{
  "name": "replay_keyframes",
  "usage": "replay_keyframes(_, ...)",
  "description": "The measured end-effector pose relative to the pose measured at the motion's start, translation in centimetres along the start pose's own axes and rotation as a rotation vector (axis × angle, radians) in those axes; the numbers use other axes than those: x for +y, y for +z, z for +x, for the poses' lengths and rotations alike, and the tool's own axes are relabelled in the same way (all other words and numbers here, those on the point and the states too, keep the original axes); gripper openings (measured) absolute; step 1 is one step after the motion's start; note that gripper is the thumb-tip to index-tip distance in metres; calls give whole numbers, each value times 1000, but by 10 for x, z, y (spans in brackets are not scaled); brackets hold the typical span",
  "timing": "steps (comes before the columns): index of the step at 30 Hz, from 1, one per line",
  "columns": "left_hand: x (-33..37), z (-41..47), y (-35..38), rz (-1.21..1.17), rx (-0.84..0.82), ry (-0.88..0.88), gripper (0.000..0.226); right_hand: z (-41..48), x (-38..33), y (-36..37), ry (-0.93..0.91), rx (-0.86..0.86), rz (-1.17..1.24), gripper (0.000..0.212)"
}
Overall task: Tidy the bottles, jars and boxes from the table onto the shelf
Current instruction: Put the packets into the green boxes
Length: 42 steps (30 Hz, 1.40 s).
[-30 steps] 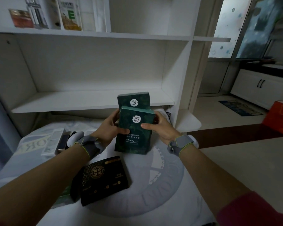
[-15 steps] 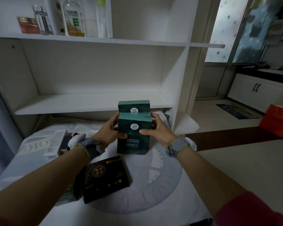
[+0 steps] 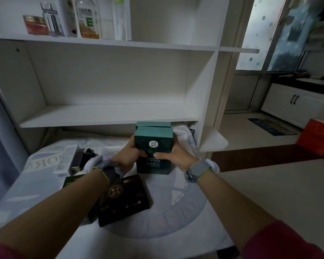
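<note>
You're in a home here: white wooden shelf unit [image 3: 108, 114] ahead of you, white floor cabinet with black handles [image 3: 281, 107], dark patterned doormat [image 3: 271, 126] below the frosted glass pane [image 3: 258, 32].

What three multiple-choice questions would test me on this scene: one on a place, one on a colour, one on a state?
1. Where is the black box?
A. flat on the table
B. on the top shelf
C. on the floor

2. What colour are the two mask boxes?
A. red
B. dark green
C. white

3. What are the left hand and right hand doing?
A. lying flat
B. gripping the mask boxes from either side
C. hanging idle

Answers:
1 A, it lies on the cloth by the left forearm.
2 B, their faces are dark green.
3 B, thumbs and fingers curl round the boxes.
</note>
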<state>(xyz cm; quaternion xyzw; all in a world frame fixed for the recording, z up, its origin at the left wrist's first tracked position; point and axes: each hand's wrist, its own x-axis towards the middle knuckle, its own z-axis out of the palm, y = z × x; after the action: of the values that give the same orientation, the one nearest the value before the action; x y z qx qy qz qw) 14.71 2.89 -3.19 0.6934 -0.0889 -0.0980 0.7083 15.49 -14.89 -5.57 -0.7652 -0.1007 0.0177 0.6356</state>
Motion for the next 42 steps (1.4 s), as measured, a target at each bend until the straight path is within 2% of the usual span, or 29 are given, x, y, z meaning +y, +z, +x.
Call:
replay_keyframes(8,-2,0,0,-22,-5,-12,72,0,7,-2,45,-13,-65,100)
replay_keyframes(12,-10,4,-8,-24,13,-24,69,-4,12,-3,78,-18,-72,94)
replay_keyframes(18,-17,12,-21,-26,-17,-17,76,-4,14,-9,99,-19,-43,89)
replay_keyframes(23,-23,12,-23,-27,-43,-28,71,-2,14,-14,93,-16,-83,77)
replay_keyframes(29,-27,9,-19,28,37,-21,58,-4,16,-10,47,86,-94,78)
replay_keyframes(37,-19,16,-19,320,245,71,38,-8,8,11,-20,263,-67,72)
replay_keyframes(42,-5,13,-20,401,313,88,42,-13,-6,20,-52,336,-63,63)
